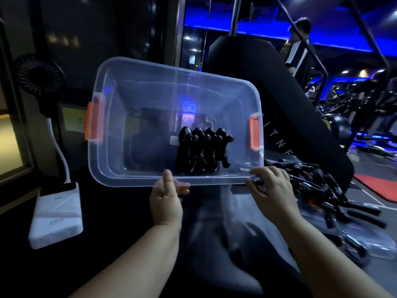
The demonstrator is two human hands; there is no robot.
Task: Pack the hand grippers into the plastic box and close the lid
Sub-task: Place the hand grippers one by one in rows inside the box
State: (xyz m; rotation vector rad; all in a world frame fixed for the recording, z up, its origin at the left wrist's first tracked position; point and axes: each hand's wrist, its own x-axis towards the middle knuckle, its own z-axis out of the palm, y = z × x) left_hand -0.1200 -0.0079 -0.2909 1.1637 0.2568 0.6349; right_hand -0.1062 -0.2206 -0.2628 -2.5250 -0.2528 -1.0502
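Observation:
A clear plastic box (150, 87) with orange side latches is tilted up toward me, its open top facing the camera. Several black hand grippers (202, 151) stand in a row inside, near the box's lower right. My left hand (166, 198) grips the near rim of the box, thumb over the edge. My right hand (272, 188) touches the box's near right corner with relaxed fingers. A pile of more black hand grippers (326, 196) lies to the right on a clear lid-like sheet (378, 244).
A white power bank (57, 214) with a cable and a small black fan (38, 74) sit at the left. A black padded gym seat (277, 100) rises behind the box. Gym machines and a person stand at the back right.

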